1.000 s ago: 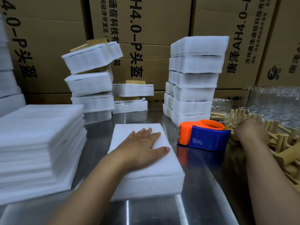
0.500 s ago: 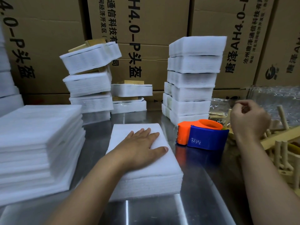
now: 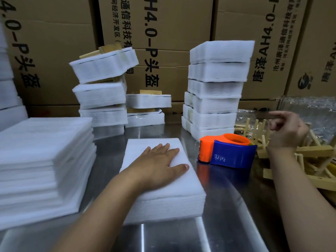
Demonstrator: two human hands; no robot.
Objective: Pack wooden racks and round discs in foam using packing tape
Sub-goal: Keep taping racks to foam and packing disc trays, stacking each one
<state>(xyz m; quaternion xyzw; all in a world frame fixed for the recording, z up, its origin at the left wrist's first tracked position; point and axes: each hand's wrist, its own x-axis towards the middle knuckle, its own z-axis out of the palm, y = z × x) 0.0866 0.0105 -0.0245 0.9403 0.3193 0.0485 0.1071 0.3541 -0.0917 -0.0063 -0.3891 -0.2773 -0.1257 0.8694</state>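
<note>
A low stack of white foam sheets [image 3: 181, 193] lies on the steel table [image 3: 227, 211] in front of me. My left hand [image 3: 160, 164] rests flat on top of it, fingers straight. Just right of the foam sits an orange and blue tape dispenser [image 3: 231, 153]. A jumble of wooden racks [image 3: 316, 151] fills the right edge. Above that jumble hovers my right hand [image 3: 289, 130], blurred, with its fingers loosely curled and nothing visible in them. No round disc is in sight.
A taller pile of larger foam sheets [image 3: 41, 151] fills the left. Foam-wrapped packs stand in stacks at the back left [image 3: 101, 84], back middle [image 3: 148, 100] and back right [image 3: 216, 88]. Cardboard boxes [image 3: 54, 42] wall the rear. Crinkled clear plastic [image 3: 309, 110] lies behind the racks.
My right hand rose from down among the wooden racks to above them, and the racks shifted. My left hand stayed flat on the foam.
</note>
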